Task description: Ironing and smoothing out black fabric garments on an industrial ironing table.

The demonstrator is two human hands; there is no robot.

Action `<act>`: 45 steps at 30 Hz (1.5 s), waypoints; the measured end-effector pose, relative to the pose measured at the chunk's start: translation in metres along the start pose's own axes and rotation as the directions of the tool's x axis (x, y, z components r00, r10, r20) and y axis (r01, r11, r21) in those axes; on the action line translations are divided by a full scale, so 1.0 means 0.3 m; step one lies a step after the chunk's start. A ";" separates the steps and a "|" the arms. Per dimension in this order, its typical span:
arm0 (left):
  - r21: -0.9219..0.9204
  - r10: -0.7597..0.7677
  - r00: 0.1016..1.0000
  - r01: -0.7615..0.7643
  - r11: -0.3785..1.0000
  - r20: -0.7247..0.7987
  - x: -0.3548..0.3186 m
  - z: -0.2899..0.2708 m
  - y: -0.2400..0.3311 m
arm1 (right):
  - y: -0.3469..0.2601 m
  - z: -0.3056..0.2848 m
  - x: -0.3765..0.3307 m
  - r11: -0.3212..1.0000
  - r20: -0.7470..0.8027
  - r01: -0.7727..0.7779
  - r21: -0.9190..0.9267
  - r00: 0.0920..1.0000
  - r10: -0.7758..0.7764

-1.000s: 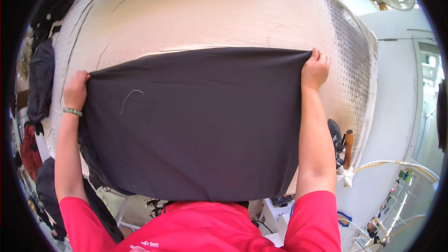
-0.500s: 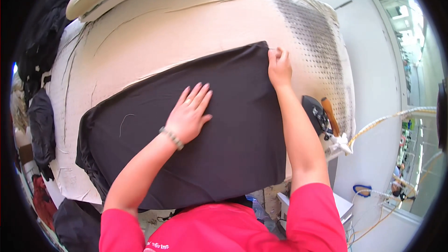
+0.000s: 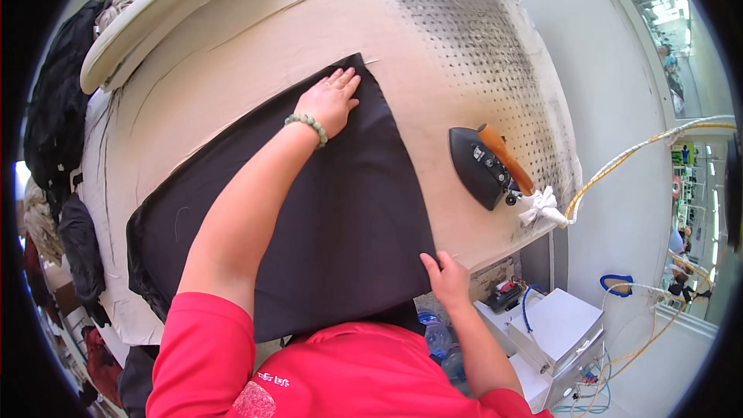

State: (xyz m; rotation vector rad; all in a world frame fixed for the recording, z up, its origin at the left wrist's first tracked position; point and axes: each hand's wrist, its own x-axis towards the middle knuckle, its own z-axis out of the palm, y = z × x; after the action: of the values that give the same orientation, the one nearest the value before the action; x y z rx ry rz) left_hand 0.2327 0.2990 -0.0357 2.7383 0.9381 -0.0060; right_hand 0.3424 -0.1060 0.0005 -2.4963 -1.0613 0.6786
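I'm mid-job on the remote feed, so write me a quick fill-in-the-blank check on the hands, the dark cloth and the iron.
1. Judged by height in the picture, the left hand is ____ than the right hand.
2. The beaded bracelet is on the ____ wrist.
3. In the picture, the iron stands to the ____ of the dark cloth.
4. Of the iron's body and its handle, the orange-brown part is the ____.

Missing words: higher; left; right; handle.

Brt light, fisheye dist. nr edges
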 end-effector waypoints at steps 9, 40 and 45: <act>0.174 -0.231 0.973 0.225 0.959 0.015 0.106 -0.003 0.135 | 0.166 -0.053 0.025 0.925 0.035 0.375 -0.059 0.927 -0.373; -0.171 0.056 0.992 -0.037 0.985 0.109 -0.505 0.103 0.947 | -0.876 -0.135 0.679 0.453 0.588 0.877 -0.159 0.453 -0.670; -0.178 0.110 0.937 -0.052 0.983 0.330 -0.427 0.148 0.999 | -0.972 -0.043 0.840 0.419 0.632 0.870 -0.261 0.482 -0.607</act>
State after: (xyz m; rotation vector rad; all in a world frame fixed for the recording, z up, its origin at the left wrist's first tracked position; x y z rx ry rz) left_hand 0.3156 -0.0173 0.0007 2.5079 0.6943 -0.3570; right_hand 0.3345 0.2717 0.0778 -1.7962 -2.7091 0.6929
